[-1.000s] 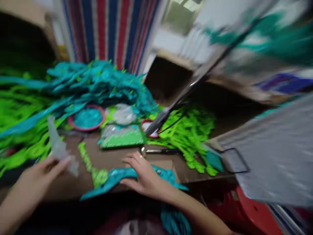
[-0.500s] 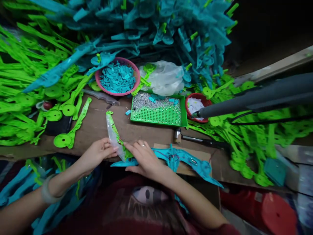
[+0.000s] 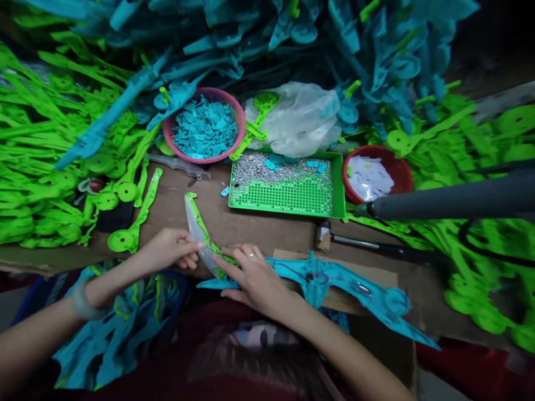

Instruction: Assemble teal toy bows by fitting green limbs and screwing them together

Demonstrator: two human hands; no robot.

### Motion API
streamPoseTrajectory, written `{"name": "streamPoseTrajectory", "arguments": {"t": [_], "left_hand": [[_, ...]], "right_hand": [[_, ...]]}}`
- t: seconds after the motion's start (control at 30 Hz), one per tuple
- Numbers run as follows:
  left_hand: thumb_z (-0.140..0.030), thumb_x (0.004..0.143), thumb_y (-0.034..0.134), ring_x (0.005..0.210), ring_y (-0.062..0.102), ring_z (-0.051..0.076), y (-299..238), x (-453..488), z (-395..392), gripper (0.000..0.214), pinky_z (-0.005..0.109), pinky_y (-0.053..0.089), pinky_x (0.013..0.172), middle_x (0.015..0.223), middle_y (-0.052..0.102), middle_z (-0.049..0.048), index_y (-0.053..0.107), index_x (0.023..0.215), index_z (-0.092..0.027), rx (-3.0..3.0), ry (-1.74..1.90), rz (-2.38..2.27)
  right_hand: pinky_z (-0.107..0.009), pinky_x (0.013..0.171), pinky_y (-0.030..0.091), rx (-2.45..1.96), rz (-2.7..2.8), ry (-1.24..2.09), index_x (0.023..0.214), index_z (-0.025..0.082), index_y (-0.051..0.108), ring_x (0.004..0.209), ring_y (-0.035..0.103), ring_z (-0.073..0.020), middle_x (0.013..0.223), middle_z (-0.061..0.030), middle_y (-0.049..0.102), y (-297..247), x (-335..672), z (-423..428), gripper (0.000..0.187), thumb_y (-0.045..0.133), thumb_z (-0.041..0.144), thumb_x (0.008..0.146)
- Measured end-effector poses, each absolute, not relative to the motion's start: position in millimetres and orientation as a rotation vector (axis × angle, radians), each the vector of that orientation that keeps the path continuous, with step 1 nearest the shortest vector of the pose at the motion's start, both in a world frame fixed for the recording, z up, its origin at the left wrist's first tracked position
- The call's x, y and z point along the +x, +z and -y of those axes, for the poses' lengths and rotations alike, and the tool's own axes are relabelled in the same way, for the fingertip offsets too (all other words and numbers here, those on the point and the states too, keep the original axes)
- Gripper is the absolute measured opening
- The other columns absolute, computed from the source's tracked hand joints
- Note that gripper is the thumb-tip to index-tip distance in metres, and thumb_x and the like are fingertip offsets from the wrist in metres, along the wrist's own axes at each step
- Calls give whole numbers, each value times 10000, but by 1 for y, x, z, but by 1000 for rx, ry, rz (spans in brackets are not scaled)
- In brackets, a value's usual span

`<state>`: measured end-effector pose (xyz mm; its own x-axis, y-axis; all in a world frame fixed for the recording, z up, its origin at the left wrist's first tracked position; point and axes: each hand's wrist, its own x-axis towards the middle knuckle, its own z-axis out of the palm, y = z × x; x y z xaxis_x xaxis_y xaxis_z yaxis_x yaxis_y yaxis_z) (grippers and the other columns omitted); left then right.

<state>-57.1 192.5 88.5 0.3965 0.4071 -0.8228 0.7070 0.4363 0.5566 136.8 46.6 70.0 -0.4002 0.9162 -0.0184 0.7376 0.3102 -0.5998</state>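
My left hand (image 3: 174,249) has its fingers curled, with the index fingertip and thumb at the edge of a translucent curved plastic strip (image 3: 194,224). A bright green plastic arm (image 3: 202,223) runs along that strip, rising from the left end of a teal bow-shaped plastic shell (image 3: 368,289). My right hand (image 3: 257,278) lies across the joint, fingers over the green arm and thumb below on the teal shell. Thin dark wires cross the middle of the shell. The lower end of the green arm is partly hidden by my right fingers.
A green perforated tray (image 3: 288,210) holds many small screws. A pink basket (image 3: 168,136) contains teal pieces, and a red basket (image 3: 403,167) white ones. A hammer (image 3: 355,240) lies on the table. Green and teal parts are heaped around; a grey pole (image 3: 455,199) juts in from the right.
The view has shifted, so the tray, red basket and teal shell appear farther right. My left fingers have slid slightly along the translucent strip; my right hand stays on the joint.
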Motion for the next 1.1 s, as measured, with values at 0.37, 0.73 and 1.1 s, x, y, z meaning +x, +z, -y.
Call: {"name": "streamPoseTrajectory", "arguments": {"t": [0.37, 0.73, 1.1], "left_hand": [[-464, 693, 793, 522, 644, 153, 95, -40, -269, 383, 236, 474, 512, 587, 684, 73, 588, 646, -145, 1476, -218, -1396], [-59, 851, 397, 1110, 599, 366, 118, -78, -218, 223, 442, 471, 849, 1106, 614, 256, 602, 934, -92, 2148, 42, -1818], [-309, 792, 677, 528, 546, 83, 169, -94, -217, 492, 188, 427, 462, 888, 630, 14, 500, 1238, -199, 1780, 784, -1155]], "right_hand": [[-482, 914, 486, -1455, 2260, 690, 1364, 176, 513, 1089, 505, -309, 1206, -143, 599, 64, 135, -44, 727, 807, 370, 727], [-500, 894, 494, -1429, 2230, 661, 1351, 209, 539, 1069, 516, -317, 1156, -145, 606, 60, 133, -42, 665, 773, 398, 758], [-433, 915, 504, -1231, 1518, 999, 1343, 232, 525, 1013, 611, -213, 1292, -136, 538, 104, 126, -44, 445, 527, 434, 947]]}}
